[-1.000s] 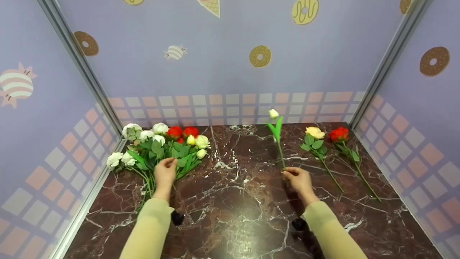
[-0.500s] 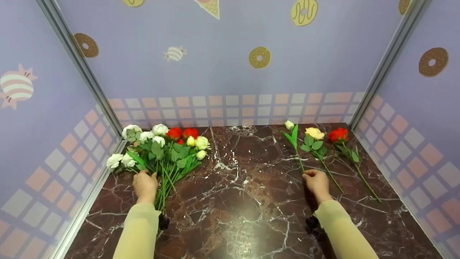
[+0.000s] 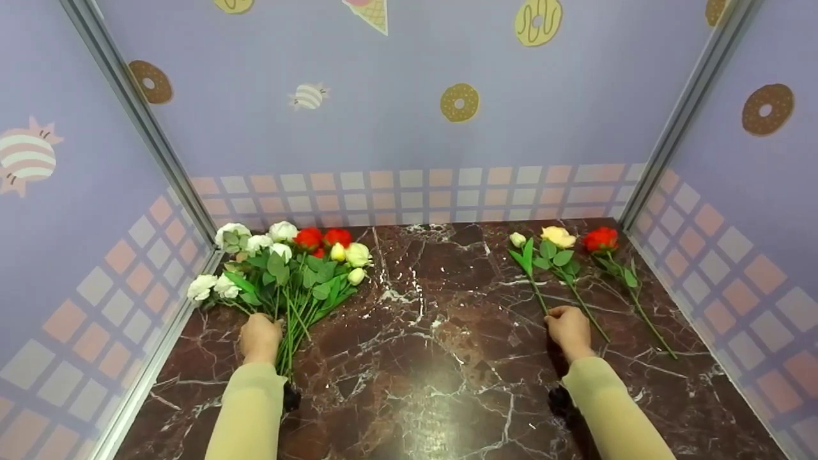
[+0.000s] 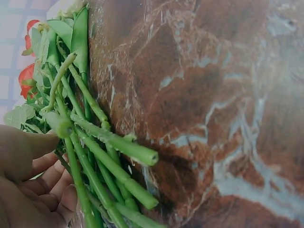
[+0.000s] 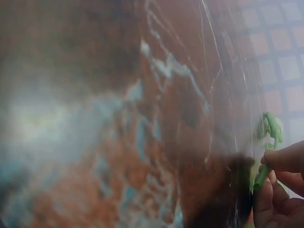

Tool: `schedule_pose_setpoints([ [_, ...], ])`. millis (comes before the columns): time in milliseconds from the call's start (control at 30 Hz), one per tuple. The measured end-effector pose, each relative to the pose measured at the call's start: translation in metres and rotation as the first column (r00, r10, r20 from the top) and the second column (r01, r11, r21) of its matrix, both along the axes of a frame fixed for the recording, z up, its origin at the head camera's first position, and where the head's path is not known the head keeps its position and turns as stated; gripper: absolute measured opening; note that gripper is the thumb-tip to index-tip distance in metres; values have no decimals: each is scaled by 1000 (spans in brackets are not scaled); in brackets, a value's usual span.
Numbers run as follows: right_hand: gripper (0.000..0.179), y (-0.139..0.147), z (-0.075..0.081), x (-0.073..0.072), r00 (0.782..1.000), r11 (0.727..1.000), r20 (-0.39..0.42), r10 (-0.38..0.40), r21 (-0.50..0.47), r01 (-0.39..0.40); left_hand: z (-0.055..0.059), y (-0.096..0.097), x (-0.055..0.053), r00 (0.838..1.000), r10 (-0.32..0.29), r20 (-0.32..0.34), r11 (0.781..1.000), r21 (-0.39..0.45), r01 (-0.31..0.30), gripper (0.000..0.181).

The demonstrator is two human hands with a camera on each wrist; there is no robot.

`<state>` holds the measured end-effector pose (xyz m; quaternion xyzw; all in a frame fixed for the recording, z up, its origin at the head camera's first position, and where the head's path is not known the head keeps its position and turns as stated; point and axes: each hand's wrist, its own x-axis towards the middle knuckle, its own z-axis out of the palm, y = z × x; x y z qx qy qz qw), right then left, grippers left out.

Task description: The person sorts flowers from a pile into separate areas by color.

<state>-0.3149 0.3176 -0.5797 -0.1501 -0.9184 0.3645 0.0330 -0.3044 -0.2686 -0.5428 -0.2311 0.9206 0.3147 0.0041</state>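
My right hand [image 3: 571, 332] pinches the lower stem of a white tulip [image 3: 518, 240] low over the dark marble tabletop; in the right wrist view, thumb and fingers close on the stem's cut end [image 5: 260, 178]. To its right lie a pale yellow rose [image 3: 559, 237] and a red rose [image 3: 601, 240]. On the left my left hand [image 3: 261, 338] is at the stems [image 3: 293, 335] of a big bunch of white, red and pale yellow flowers. The left wrist view has its thumb and curled fingers around part of the green stems [image 4: 107, 142], several cut ends sticking out past them.
Patterned lilac walls [image 3: 409, 96] enclose the marble tabletop [image 3: 434, 358] at the back and both sides. The bunch's white blooms [image 3: 203, 286] reach close to the left wall. Bare tabletop lies between the bunch and the single flowers.
My right hand has moved right and down with the tulip, laying it beside the yellow rose. My left hand has shifted left and down onto the bunch's stems.
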Motion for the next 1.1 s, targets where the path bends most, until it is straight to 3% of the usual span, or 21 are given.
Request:
schedule_pose_setpoints([
  [300, 29, -10, -1, 0, 1000, 997, -1, 24, 76, -24, -5, 2, 2, 1000, -30, -7, 999, -41, 29, 28],
  [567, 29, -16, -2, 0, 998, 996, -34, 51, 77, -48, -9, 1, 2, 999, -34, -25, 999, -39, 33, 19],
  [700, 30, -16, -4, 0, 998, 995, -36, 53, 84, -50, -9, 3, 2, 999, -14, -53, 999, -31, 12, 26],
  [867, 33, -17, -4, -1, 998, 994, -35, 56, 96, -52, -1, 4, 2, 999, 10, -34, 1000, 11, -10, 33],
  [1100, 34, -16, -4, -1, 997, 993, -39, 69, 100, -64, 12, 6, -1, 998, 61, -20, 987, 151, -57, 35],
])
